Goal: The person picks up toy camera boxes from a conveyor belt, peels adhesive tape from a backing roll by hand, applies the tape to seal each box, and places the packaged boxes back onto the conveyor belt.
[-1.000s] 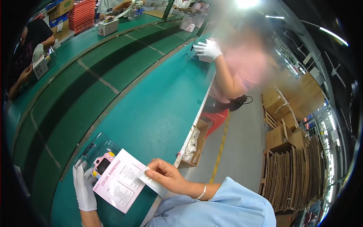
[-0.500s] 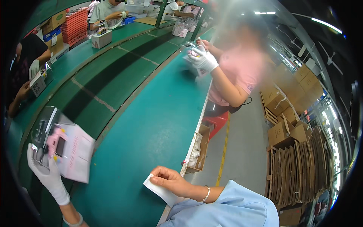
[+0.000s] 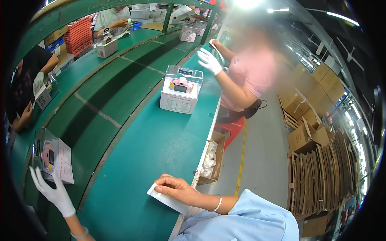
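Note:
My left hand, in a white glove, has its fingers spread beside a white box on the belt at the left. A clear plastic cover tops this box, with a pink toy camera inside. Whether a fingertip still touches the box is hard to tell. Over the near bench, my bare right hand pinches a thin white sheet between thumb and fingers; cloth or paper, I cannot tell. Farther along the bench stands a second box of the same kind, upright, its front toward me.
A co-worker in a pink shirt stands at the bench's right, gloved hand raised. Below the bench edge is a carton of crumpled white pieces. The green belt runs along the left. Other people handle boxes across it.
My left hand has loosened from its box, which now sits upright on the belt, farther left. The second box now stands on the bench, and the co-worker's gloved hand has come off it.

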`<state>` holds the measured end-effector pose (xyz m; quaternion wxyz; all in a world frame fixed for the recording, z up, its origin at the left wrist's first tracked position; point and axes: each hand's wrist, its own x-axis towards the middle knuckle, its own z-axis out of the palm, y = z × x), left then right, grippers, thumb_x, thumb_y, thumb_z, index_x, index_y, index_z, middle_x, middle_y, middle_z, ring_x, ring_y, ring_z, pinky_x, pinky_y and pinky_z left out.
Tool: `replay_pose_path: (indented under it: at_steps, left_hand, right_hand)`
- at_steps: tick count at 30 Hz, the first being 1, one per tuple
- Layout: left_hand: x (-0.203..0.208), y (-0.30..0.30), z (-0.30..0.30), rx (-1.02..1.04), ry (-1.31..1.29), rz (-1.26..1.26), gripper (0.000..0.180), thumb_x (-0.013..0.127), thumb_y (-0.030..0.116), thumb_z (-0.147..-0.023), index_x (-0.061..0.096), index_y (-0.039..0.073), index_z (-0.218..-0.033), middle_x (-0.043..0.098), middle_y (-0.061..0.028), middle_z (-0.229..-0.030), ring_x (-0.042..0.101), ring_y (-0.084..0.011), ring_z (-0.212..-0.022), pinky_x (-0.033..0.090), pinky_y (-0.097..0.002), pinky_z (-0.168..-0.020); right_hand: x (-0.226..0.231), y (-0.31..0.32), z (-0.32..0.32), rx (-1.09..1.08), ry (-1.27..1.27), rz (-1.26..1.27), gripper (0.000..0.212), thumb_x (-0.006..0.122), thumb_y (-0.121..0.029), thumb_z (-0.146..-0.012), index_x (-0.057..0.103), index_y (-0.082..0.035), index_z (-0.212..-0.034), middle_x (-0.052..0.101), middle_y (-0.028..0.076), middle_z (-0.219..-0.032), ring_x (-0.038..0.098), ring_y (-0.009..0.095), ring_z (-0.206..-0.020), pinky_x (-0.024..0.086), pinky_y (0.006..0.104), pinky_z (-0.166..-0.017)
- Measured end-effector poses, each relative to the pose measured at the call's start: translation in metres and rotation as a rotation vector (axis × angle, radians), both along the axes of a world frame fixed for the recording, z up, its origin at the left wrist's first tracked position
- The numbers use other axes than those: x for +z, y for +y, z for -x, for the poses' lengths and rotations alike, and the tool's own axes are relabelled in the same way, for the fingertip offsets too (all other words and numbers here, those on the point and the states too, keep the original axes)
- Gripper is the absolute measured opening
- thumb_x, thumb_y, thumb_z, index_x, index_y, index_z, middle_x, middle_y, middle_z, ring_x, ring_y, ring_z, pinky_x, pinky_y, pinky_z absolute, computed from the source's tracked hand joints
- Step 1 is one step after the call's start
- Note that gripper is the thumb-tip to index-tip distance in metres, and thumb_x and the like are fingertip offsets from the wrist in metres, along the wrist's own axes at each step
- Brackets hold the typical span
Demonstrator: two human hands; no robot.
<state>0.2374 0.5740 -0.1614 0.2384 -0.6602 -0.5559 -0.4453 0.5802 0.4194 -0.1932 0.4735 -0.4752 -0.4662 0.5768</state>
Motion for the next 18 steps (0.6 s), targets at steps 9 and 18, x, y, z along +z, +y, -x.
replay_pose_path:
  at_steps: [9, 18]
  left_hand:
    - [0.001, -0.121, -0.144, -1.017, -0.357, 0.984, 0.039, 0.055, -0.003, -0.077, 0.051, -0.001, -0.116, 0.055, -0.0125, -0.115, 0.055, -0.0253, -0.105, 0.042, -0.0331, -0.092]
    - [0.001, -0.163, -0.191, -0.9, -1.134, 1.291, 0.026, 0.055, 0.009, -0.088, 0.056, 0.0, -0.112, 0.06, -0.0061, -0.103, 0.055, -0.0108, -0.095, 0.043, -0.0242, -0.084]
  right_hand:
    - [0.011, -0.009, -0.013, -0.087, -0.082, -0.086, 0.02, 0.059, -0.018, -0.088, 0.062, -0.004, -0.103, 0.057, -0.001, -0.093, 0.052, 0.007, -0.089, 0.042, 0.0215, -0.08]
    - [0.021, -0.021, -0.014, -0.097, 0.155, -0.018, 0.016, 0.061, -0.014, -0.087, 0.054, -0.004, -0.098, 0.058, -0.001, -0.084, 0.052, 0.004, -0.077, 0.044, 0.0189, -0.068]
